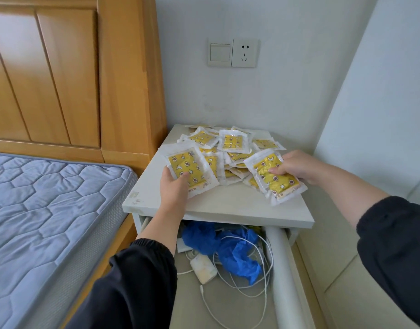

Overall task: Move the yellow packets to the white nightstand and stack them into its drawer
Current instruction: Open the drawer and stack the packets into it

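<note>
Though apart, left hand (174, 186) round one yellow packet (188, 168), right hand (297, 166) round another packet (276, 180).

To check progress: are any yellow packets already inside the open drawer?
No, the drawer shows blue plastic, white cables and a charger; the packets lie atop the nightstand.

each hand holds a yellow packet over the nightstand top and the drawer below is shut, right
Not shut: the head view shows the drawer open, blue plastic and white cables inside. The left hand and right hand each hold a yellow packet over the nightstand top.
</note>
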A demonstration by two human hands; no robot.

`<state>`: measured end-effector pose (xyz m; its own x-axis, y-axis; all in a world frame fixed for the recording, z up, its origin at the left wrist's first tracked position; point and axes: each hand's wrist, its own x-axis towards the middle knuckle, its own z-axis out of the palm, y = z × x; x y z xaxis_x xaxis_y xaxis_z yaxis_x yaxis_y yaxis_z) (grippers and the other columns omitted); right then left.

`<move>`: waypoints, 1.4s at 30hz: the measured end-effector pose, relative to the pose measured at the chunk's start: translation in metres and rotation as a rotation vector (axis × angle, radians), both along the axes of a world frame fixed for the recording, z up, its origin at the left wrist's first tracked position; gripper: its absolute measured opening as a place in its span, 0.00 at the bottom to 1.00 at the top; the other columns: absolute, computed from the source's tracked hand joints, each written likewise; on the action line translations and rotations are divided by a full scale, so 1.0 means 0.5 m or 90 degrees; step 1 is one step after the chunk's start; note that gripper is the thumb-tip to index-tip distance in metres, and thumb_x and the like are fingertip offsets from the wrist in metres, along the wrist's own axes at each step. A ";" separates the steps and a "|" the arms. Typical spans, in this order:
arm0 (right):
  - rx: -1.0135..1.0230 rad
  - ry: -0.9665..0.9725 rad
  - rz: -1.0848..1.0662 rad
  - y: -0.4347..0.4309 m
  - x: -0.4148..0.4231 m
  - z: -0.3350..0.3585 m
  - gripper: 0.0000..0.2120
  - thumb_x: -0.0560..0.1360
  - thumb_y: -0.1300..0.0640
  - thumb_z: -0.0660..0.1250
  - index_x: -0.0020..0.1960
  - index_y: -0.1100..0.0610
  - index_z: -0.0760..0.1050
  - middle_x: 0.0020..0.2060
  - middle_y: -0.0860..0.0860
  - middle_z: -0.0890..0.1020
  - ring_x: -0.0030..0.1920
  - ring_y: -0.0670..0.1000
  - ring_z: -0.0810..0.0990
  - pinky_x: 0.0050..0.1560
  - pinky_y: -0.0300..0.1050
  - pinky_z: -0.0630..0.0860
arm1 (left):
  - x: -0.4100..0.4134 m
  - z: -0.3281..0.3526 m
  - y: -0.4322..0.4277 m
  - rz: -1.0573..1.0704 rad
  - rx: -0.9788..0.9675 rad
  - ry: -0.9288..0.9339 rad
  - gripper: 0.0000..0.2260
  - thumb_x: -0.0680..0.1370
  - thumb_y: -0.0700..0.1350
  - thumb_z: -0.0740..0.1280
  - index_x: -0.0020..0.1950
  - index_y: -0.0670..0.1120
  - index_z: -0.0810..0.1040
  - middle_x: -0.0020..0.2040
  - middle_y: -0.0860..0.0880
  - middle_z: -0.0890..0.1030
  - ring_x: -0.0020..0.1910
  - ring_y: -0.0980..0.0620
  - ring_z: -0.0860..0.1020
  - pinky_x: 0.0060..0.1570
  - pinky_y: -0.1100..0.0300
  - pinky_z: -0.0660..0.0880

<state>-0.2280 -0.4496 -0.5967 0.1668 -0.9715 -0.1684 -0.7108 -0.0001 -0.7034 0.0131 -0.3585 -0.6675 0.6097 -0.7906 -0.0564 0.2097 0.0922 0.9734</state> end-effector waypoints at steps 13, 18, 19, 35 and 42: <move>-0.059 0.046 0.047 0.002 -0.015 0.003 0.09 0.73 0.55 0.71 0.41 0.57 0.72 0.37 0.56 0.74 0.39 0.53 0.72 0.42 0.44 0.66 | -0.010 0.005 0.003 -0.023 0.029 -0.081 0.17 0.80 0.38 0.62 0.68 0.49 0.71 0.60 0.51 0.78 0.59 0.50 0.77 0.51 0.58 0.75; 0.020 0.210 0.204 0.008 -0.011 0.001 0.11 0.73 0.55 0.72 0.47 0.63 0.77 0.43 0.56 0.82 0.43 0.56 0.82 0.51 0.48 0.77 | -0.008 0.002 0.002 -0.020 0.036 -0.103 0.15 0.80 0.38 0.62 0.66 0.49 0.72 0.58 0.52 0.78 0.55 0.51 0.77 0.49 0.59 0.75; 0.031 0.253 0.223 0.008 -0.007 0.000 0.13 0.73 0.54 0.72 0.48 0.64 0.77 0.46 0.57 0.83 0.46 0.56 0.82 0.52 0.48 0.78 | -0.008 0.002 0.001 -0.021 0.036 -0.103 0.15 0.80 0.38 0.62 0.66 0.50 0.72 0.58 0.52 0.78 0.55 0.51 0.77 0.49 0.59 0.75; -0.002 0.405 0.261 0.018 0.027 0.009 0.20 0.68 0.52 0.76 0.53 0.59 0.75 0.54 0.54 0.79 0.52 0.54 0.77 0.48 0.44 0.73 | -0.019 0.009 0.012 -0.063 0.044 -0.116 0.15 0.80 0.36 0.62 0.65 0.49 0.72 0.54 0.53 0.78 0.53 0.51 0.78 0.53 0.55 0.76; 0.031 0.146 0.155 0.060 -0.006 -0.003 0.18 0.66 0.58 0.78 0.51 0.64 0.78 0.48 0.58 0.83 0.50 0.58 0.83 0.56 0.55 0.78 | -0.061 0.021 0.084 -0.189 0.018 -0.021 0.13 0.79 0.32 0.62 0.57 0.48 0.74 0.49 0.50 0.82 0.47 0.51 0.81 0.45 0.56 0.79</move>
<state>-0.2312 -0.4194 -0.5981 0.3449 -0.8977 -0.2742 -0.8340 -0.1590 -0.5284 -0.0176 -0.3167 -0.6572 0.3533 -0.9333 -0.0649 0.1917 0.0044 0.9814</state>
